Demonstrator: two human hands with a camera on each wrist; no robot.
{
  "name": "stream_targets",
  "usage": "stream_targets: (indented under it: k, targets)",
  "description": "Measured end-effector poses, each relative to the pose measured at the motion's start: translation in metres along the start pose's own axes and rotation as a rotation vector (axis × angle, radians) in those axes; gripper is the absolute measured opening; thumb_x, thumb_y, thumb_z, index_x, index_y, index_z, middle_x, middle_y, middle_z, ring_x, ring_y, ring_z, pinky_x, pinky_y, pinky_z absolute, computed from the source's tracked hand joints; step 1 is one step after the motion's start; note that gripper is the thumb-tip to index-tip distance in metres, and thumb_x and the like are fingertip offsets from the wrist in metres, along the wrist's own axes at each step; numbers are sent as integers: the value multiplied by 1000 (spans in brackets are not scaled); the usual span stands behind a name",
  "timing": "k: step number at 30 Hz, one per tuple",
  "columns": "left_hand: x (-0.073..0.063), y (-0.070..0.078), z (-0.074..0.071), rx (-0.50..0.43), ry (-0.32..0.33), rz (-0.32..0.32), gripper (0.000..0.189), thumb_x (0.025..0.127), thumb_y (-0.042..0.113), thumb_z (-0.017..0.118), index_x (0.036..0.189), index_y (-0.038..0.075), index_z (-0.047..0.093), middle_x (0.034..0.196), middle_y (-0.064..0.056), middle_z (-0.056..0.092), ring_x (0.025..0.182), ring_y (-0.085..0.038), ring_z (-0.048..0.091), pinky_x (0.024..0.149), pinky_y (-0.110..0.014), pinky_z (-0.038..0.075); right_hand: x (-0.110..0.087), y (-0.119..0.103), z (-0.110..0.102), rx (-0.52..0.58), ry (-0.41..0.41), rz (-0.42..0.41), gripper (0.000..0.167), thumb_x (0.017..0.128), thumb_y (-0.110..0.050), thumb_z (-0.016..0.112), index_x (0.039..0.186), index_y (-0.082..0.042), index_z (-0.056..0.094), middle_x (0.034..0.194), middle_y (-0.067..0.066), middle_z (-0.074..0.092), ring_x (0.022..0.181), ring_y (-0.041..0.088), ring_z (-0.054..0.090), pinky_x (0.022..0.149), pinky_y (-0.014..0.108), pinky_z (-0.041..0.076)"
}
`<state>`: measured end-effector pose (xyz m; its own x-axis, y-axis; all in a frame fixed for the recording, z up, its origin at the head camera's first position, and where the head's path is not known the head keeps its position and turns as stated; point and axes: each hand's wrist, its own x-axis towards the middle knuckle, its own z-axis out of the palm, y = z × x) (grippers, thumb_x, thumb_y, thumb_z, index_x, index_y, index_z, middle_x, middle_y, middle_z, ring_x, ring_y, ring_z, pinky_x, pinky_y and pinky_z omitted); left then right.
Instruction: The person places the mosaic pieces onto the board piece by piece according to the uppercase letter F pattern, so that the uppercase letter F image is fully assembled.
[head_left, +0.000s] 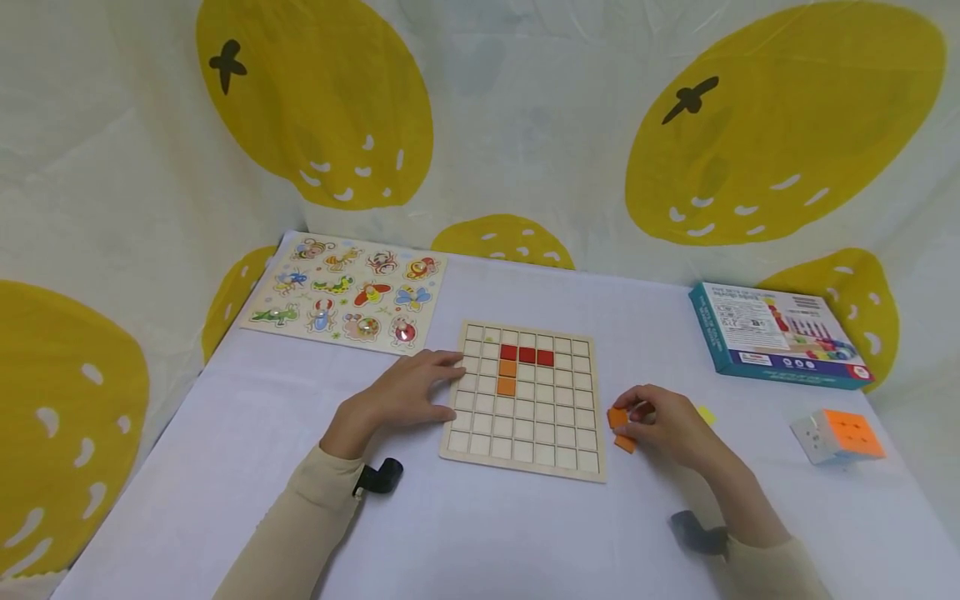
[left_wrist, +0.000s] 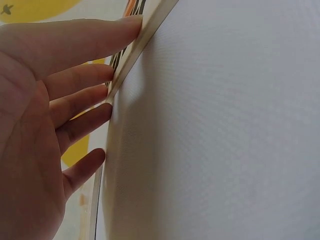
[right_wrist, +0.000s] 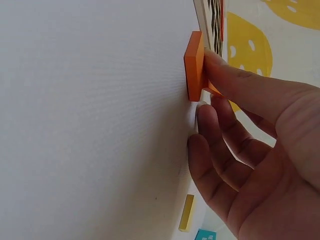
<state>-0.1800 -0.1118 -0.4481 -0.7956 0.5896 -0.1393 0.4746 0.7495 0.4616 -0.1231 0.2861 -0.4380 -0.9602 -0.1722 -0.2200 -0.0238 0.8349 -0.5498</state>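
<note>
Orange tile (head_left: 617, 417) pinched in R hand (head_left: 667, 425) just right of grid board (head_left: 523, 452), prob. for short reach, w/ L hand (head_left: 401, 390) spread wide at board's left edge, prob. steadying it.

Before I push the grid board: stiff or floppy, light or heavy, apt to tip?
The grid board is probably stiff: it lies flat with straight edges. Likely light, since its edge looks thin. Tipping seems unlikely on that broad base, but tilting might spill the red tiles and orange tiles lying on it.
</note>
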Motion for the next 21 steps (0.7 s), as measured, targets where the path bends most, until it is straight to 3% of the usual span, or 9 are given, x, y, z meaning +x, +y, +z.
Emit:
stream_targets:
  k: [8, 14, 21]
  targets:
    - [0, 0, 0, 0, 1, -2, 67, 87, 37, 78, 146, 16, 57, 163, -1, 43, 151, -26, 40, 121, -51, 36, -2, -1, 0, -8, 42, 10, 26, 85, -17, 82, 110, -10, 75, 107, 8, 72, 93, 19, 67, 79, 27, 61]
    - [1, 0, 0, -2, -2, -6, 67, 86, 37, 78, 146, 16, 58, 163, -1, 44, 151, -27, 40, 120, -51, 36, -3, -3, -3, -30, 25, 8, 26, 87, -18, 81, 112, -11, 77, 110, 9, 74, 91, 17, 68, 73, 17, 56]
    - [1, 0, 0, 3, -2, -3, 66, 87, 38, 78, 146, 16, 58, 163, -1, 43, 151, -27, 40, 121, -52, 36, -4, -4, -9, -50, -9, 15, 26, 87, -19, 80, 111, -10, 78, 106, 9, 77, 86, 15, 68, 67, 16, 51]
